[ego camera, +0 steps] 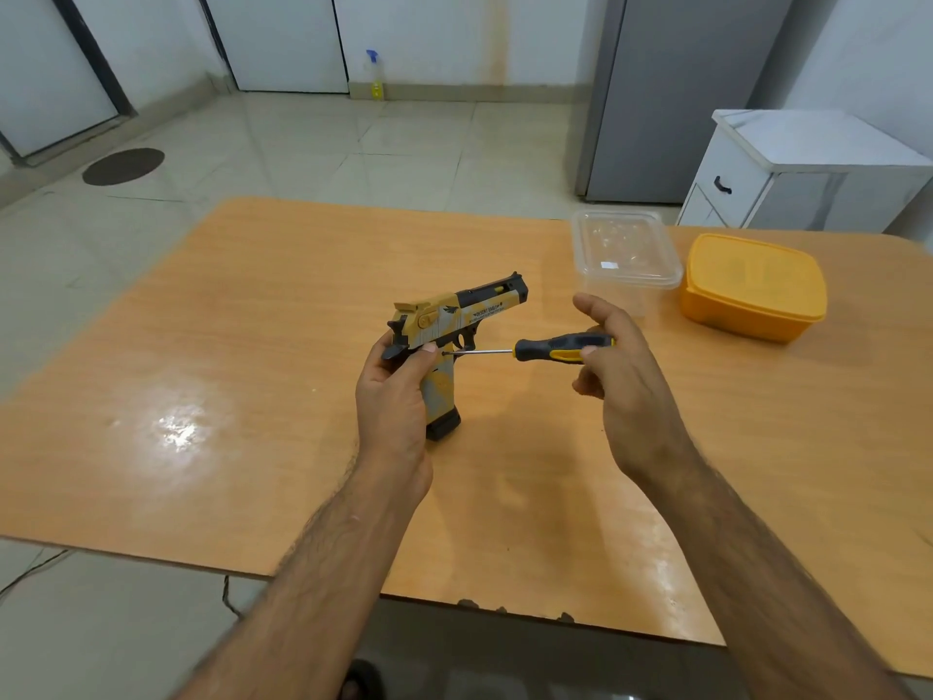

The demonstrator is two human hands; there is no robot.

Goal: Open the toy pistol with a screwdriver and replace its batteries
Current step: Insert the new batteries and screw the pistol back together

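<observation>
The table [252,346] carries little along its left edge beyond a glare patch. Toward the middle, above the surface, the pistol [449,320] is held upright in the left hand [394,396], fingers wrapped round the grip and thumb laid near the trigger area, barrel pointing toward the far right corner. The screwdriver [550,348] is held level, its tip set against the frame just beside the thumb, presumably on a screw, though the head itself is too small to be made out. The right hand [621,376] is seen to pinch the handle lightly between thumb and fingers, the remaining fingers spread loosely. Near the far right corner a clear tub [626,250] and an orange box [752,288] are placed just beside each other; no batteries can be made out. The shell is judged still closed. Risks noted: with so light a hold and the pistol unsupported in the air, the tip may slip from the screw and strike the thumb or round the slot; a freed screw may be dropped and roll off the table.
</observation>
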